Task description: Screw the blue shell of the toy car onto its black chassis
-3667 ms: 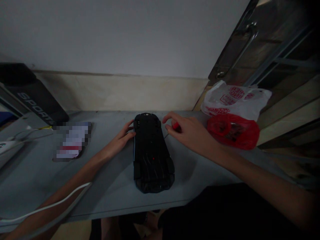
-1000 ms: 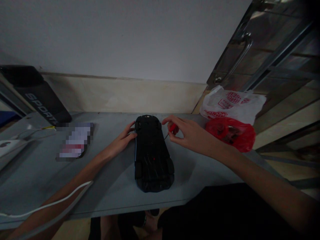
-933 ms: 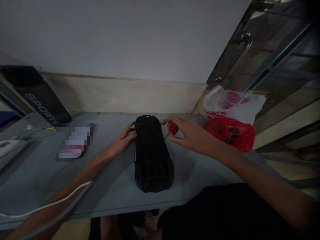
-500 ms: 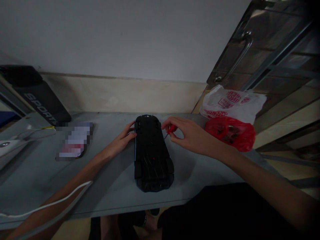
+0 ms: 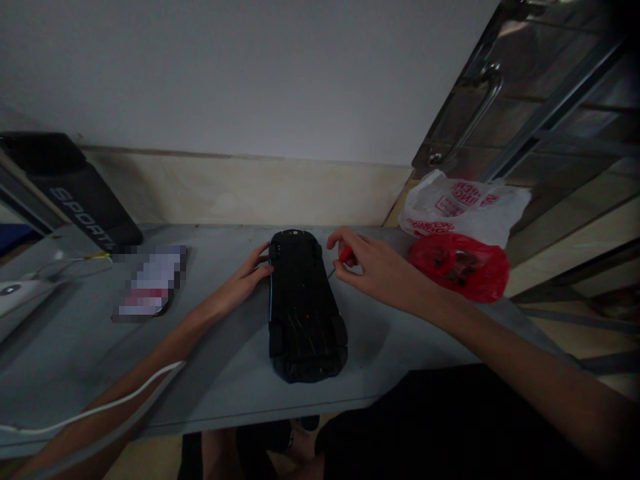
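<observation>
A black toy car [image 5: 300, 287] lies upside down on the grey table, its wheels and underside facing up and a thin blue edge showing along its left side. My left hand [image 5: 254, 270] grips the car's left side near the far end, thumb and fingers against the edge. Just off the opposite side, my right hand [image 5: 357, 260] pinches a small screwdriver [image 5: 346, 254] by its red handle. Its thin shaft points down and left toward the car's right edge; whether the tip touches the car I cannot tell.
On the grey table [image 5: 220, 360], a phone [image 5: 150, 280] and a black bottle [image 5: 75, 193] stand at left, near a white device [image 5: 25, 300]. A white cable [image 5: 100, 403] crosses my left forearm. Red [image 5: 460, 267] and white [image 5: 465, 200] plastic bags lie at right.
My right hand has shifted slightly to the right with the screwdriver, its fingers opening a little around the handle. The car and my left hand have stayed put.
</observation>
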### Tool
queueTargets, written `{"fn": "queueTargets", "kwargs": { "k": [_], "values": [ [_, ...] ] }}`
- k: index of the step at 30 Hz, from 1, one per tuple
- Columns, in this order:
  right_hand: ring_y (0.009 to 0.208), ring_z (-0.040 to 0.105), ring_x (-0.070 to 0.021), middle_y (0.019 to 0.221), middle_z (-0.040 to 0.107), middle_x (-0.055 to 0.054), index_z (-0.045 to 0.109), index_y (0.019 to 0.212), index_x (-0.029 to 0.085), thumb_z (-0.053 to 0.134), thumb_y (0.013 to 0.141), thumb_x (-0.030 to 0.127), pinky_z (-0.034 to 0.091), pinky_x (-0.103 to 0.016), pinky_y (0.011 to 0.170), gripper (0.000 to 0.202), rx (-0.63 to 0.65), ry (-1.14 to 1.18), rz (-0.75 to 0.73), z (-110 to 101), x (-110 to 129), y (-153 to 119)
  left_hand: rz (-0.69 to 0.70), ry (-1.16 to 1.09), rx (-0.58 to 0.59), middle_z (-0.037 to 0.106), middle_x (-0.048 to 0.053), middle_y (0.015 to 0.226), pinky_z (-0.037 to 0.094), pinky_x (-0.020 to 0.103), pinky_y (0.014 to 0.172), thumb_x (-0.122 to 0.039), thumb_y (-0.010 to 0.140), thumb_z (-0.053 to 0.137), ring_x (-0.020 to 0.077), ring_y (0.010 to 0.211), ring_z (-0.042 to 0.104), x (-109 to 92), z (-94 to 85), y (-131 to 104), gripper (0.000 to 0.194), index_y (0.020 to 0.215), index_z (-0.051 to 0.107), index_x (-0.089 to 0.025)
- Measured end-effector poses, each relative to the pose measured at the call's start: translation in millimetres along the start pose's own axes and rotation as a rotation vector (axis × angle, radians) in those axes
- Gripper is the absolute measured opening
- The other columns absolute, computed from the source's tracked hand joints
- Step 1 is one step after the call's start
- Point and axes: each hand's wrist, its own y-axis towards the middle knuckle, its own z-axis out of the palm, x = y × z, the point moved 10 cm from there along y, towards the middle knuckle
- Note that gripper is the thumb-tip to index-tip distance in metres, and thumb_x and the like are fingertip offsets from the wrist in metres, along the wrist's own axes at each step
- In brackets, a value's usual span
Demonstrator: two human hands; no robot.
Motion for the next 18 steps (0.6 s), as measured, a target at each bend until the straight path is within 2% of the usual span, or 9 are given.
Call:
{"fn": "queueTargets", "kwargs": {
  "k": [4, 10, 14, 16, 18],
  "values": [
    [0.091, 0.066, -0.0206, 0.103, 0.067, -0.005, 0.049, 0.112, 0.024, 0.055, 0.088, 0.017, 0.049, -0.036, 0.090, 0.026, -0.001, 0.013, -0.017, 0.3, 0.4, 0.8, -0.002, 0.023, 0.005, 0.044, 0.014, 0.164, 0.030, 0.059, 0.125, -0.047, 0.098, 0.049, 0.0363, 0.152, 0.040, 2.5, -0.3, 0.7, 0.074, 0.165, 0.027, -0.027],
    [0.095, 0.066, -0.0216, 0.101, 0.068, -0.004, 0.051, 0.109, 0.025, 0.055, 0.086, 0.014, 0.048, -0.037, 0.093, 0.025, -0.006, -0.006, -0.052, -1.6, 2.4, 0.8, -0.014, 0.017, -0.007, 0.045, 0.013, 0.164, 0.029, 0.059, 0.125, -0.048, 0.098, 0.050, 0.0366, 0.151, 0.041, 2.2, -1.1, 0.1, 0.073, 0.165, 0.028, -0.028],
    [0.084, 0.066, -0.0204, 0.094, 0.068, -0.003, 0.057, 0.110, 0.025, 0.053, 0.099, 0.028, 0.048, -0.034, 0.082, 0.013, -0.016, -0.089, 0.021, -3.8, -3.3, 0.0, -0.034, 0.012, -0.017, 0.045, 0.013, 0.164, 0.026, 0.056, 0.127, -0.047, 0.096, 0.053, 0.0369, 0.154, 0.036, 2.8, -1.7, 0.2, 0.076, 0.165, 0.030, -0.025],
    [0.076, 0.065, -0.0195, 0.088, 0.067, -0.002, 0.058, 0.111, 0.026, 0.051, 0.102, 0.035, 0.046, -0.033, 0.073, 0.015, -0.009, -0.127, 0.062, -3.2, -7.5, 0.0, -0.048, -0.004, -0.019, 0.045, 0.013, 0.164, 0.027, 0.056, 0.127, -0.047, 0.096, 0.053, 0.0371, 0.153, 0.038, 4.0, -1.5, 0.0, 0.076, 0.165, 0.029, -0.025],
    [0.073, 0.064, -0.0186, 0.085, 0.067, 0.000, 0.057, 0.113, 0.025, 0.052, 0.101, 0.033, 0.045, -0.032, 0.071, 0.015, -0.004, -0.115, 0.062, -1.5, -7.9, 0.5, -0.054, -0.020, -0.016, 0.045, 0.013, 0.164, 0.029, 0.057, 0.126, -0.046, 0.096, 0.053, 0.0367, 0.152, 0.041, 4.4, -0.8, -0.3, 0.076, 0.165, 0.027, -0.026]
  ]
}}
